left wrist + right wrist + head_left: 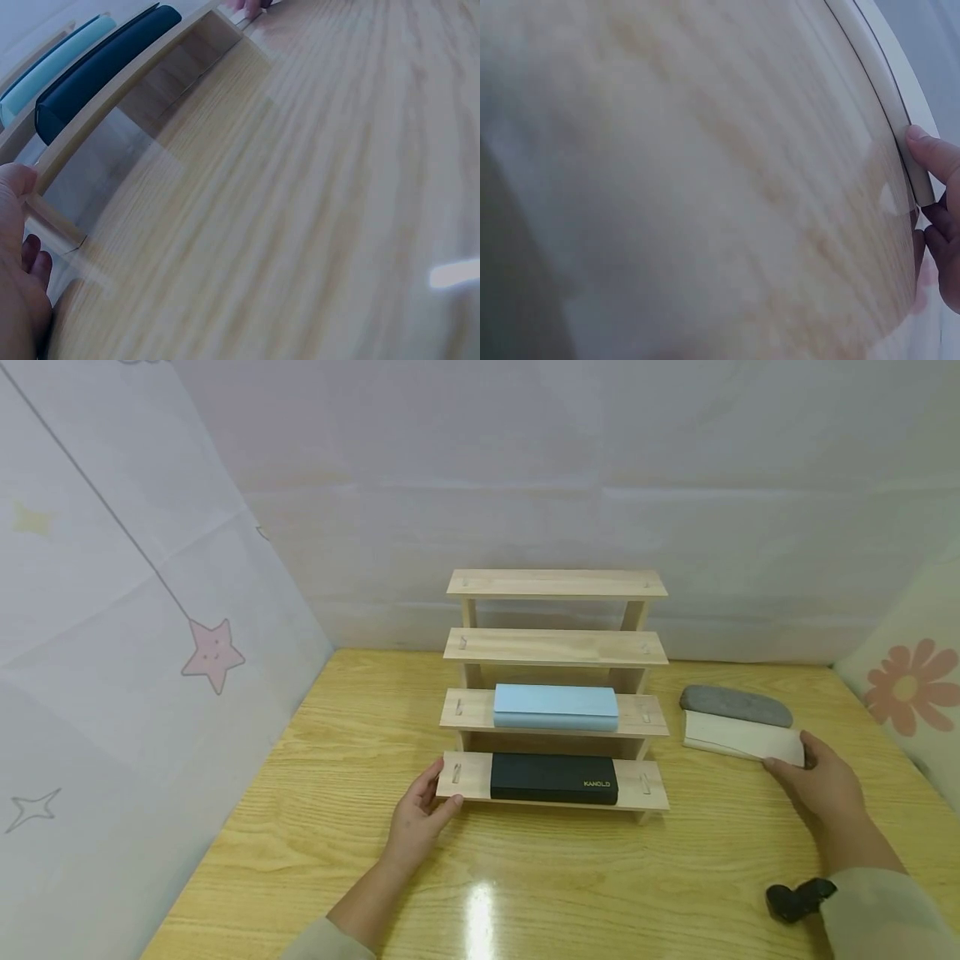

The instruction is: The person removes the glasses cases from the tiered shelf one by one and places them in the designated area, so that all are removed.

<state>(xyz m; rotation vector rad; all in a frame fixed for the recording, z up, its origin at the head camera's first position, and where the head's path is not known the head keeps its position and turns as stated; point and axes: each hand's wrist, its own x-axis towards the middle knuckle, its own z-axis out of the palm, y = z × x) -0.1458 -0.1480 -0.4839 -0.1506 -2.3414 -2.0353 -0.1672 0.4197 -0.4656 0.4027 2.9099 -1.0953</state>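
Note:
A wooden stepped rack [555, 647] with several tiers stands mid-table. Its lowest tier carries a black case [553, 778] marked KANOLD, also seen in the left wrist view [105, 64]. One tier up lies a light blue case [555, 707] [52, 60]. My left hand [438, 789] rests against the left end of the lowest tier, fingers fairly straight, thumb [16, 180] at the front edge. To the right of the rack, my right hand [791, 756] pinches the near end of a cream case [738, 739] [900, 112] lying on the table. A grey case [735, 704] lies just behind it.
The wooden table [525, 877] is boxed in by pale paper walls, with a pink star [212, 652] on the left one and a flower [907, 685] on the right. The rack's two upper tiers [555, 583] hold nothing. A black strap piece [798, 897] sits at my right wrist.

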